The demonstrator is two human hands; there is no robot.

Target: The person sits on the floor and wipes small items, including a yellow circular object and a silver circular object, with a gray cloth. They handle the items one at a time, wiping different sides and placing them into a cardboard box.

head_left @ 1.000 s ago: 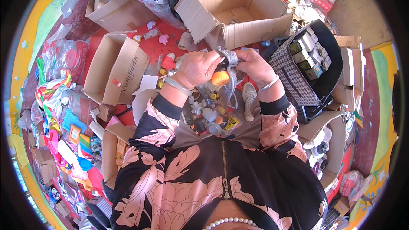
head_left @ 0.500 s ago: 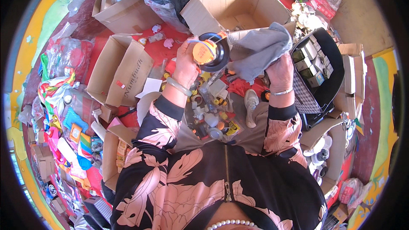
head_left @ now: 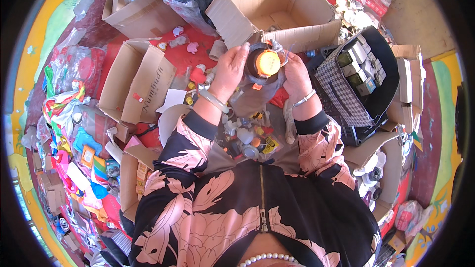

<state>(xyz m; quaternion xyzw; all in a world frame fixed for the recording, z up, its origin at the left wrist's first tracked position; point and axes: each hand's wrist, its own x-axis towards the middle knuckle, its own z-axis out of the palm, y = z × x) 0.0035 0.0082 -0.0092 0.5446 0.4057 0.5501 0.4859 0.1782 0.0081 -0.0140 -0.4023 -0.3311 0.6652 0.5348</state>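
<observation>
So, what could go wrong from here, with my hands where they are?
First, the black-and-orange round item, held up between your left hand and right hand, could slip and drop among the loose small plastic pieces lying closer to your body. Second, the open houndstooth-patterned bin stands to the right of your right hand, so an outward swing of that arm might knock it and spill the small boxes inside.
</observation>
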